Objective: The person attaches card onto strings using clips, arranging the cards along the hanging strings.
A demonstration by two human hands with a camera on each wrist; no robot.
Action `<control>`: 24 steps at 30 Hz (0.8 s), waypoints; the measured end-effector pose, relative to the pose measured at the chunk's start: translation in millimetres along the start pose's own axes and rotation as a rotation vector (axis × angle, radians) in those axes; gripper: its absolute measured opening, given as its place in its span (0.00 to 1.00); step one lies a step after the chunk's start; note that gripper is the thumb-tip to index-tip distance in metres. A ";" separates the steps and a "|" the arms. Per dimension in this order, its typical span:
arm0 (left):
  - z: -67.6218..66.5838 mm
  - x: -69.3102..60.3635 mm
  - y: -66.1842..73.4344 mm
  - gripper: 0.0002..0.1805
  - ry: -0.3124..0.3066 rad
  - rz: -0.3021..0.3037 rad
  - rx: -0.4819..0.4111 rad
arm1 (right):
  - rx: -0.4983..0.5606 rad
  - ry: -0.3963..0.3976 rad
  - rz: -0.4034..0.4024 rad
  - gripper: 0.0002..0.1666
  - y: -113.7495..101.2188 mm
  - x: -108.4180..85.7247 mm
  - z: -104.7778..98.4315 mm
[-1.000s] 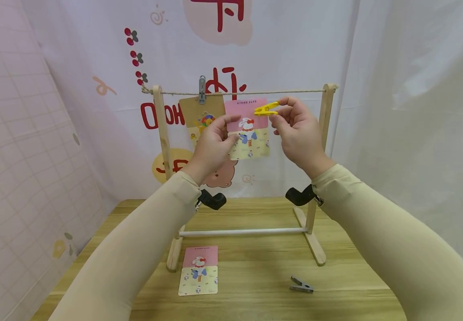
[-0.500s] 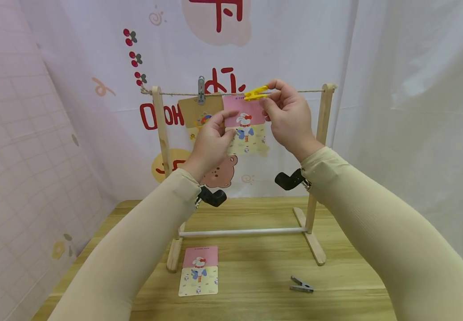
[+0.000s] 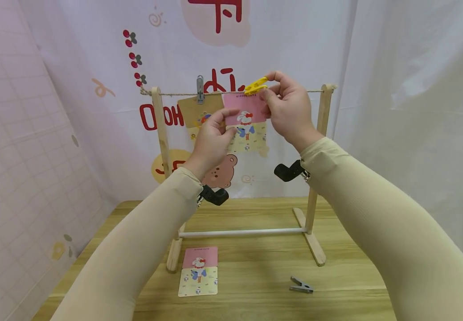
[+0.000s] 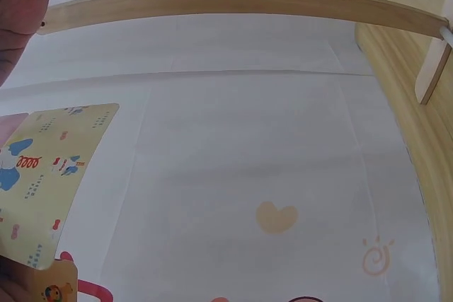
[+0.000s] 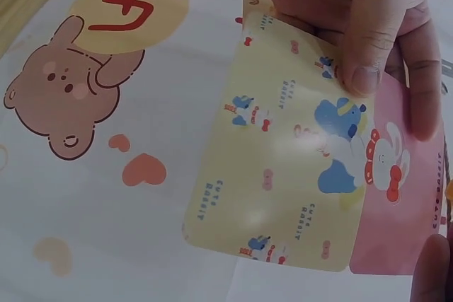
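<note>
My left hand (image 3: 213,141) pinches the left side of a pink-and-yellow card (image 3: 248,109), its top edge at the rope (image 3: 295,92). The right wrist view shows the left thumb lying on the front of the card (image 5: 283,153). At the card's upper right, my right hand (image 3: 291,106) pinches the handles of a yellow clothespin (image 3: 256,86), whose tip meets the rope and the card's top edge. Whether the clothespin grips them I cannot tell. To the left, a grey clothespin (image 3: 200,90) holds a brown card (image 3: 189,111) on the rope, partly behind my left hand.
A wooden stand (image 3: 322,116) carries the rope, with a white bar (image 3: 243,232) low between its feet. On the table (image 3: 255,303) lie another pink-and-yellow card (image 3: 198,281) at left and a grey clothespin (image 3: 301,285) at right. A printed cloth (image 3: 295,40) hangs behind.
The card has risen slightly to the rope, with my left hand on it. My right hand has moved up and left, bringing the yellow clothespin to the rope over the card's top edge.
</note>
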State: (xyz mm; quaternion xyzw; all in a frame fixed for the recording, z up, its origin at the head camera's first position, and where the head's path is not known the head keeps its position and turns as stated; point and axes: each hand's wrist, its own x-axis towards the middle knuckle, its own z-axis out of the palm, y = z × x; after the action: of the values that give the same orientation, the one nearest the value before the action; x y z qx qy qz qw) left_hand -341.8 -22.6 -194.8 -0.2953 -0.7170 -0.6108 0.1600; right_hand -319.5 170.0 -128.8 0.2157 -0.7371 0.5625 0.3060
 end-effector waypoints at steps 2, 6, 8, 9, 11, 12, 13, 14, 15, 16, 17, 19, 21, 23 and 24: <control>0.6 0.3 -0.1 0.22 0.005 -0.001 -0.007 | 0.001 -0.003 0.000 0.09 -1.2 1.4 0.3; 2.3 0.9 -0.7 0.22 0.020 0.009 0.001 | -0.010 -0.009 0.007 0.09 -3.4 4.3 0.5; 2.9 1.0 -0.8 0.22 0.027 0.015 0.009 | -0.022 -0.014 0.016 0.09 -4.3 5.7 0.1; 3.2 1.0 -1.0 0.21 0.029 0.018 0.014 | -0.028 -0.016 0.020 0.09 -4.6 6.5 -0.2; 3.5 0.9 -0.9 0.21 0.032 0.020 0.016 | -0.036 -0.022 0.034 0.10 -5.7 7.5 -1.2; 3.6 0.7 -0.6 0.21 0.033 0.022 0.018 | -0.040 -0.026 0.040 0.10 -6.1 8.1 -1.7; 3.6 0.5 -0.5 0.21 0.034 0.022 0.016 | -0.039 -0.029 0.049 0.10 -6.6 8.8 -2.2; 3.6 0.4 -0.4 0.21 0.036 0.021 0.016 | -0.042 -0.033 0.055 0.10 -6.9 9.5 -2.7; 3.6 0.2 -0.3 0.21 0.037 0.021 0.016 | -0.042 -0.037 0.062 0.10 -7.1 10.1 -3.2; 3.6 0.0 -0.2 0.21 0.038 0.020 0.015 | -0.042 -0.040 0.069 0.09 -7.2 10.9 -3.6; 3.6 0.1 -0.3 0.21 0.039 0.019 0.016 | -0.040 -0.043 0.076 0.10 -7.4 11.6 -3.9; 3.5 0.3 -0.5 0.21 0.039 0.016 0.016 | -0.039 -0.045 0.086 0.10 -7.7 13.3 -4.4; 3.4 0.4 -0.8 0.21 0.039 0.013 0.016 | -0.040 -0.048 0.092 0.10 -7.9 14.6 -4.9; 3.1 0.7 -1.7 0.21 0.038 0.011 0.016 | -0.045 -0.054 0.097 0.11 -8.6 15.3 -5.3; 3.0 0.5 -2.1 0.21 0.038 0.012 0.017 | -0.052 -0.059 0.099 0.11 -8.9 15.6 -5.6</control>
State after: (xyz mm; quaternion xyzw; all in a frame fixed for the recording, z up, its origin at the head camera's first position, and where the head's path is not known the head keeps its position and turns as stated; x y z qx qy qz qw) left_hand -343.1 -19.7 -196.7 -0.2865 -0.7172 -0.6093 0.1799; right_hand -323.6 173.4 -110.7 0.1875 -0.7698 0.5511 0.2617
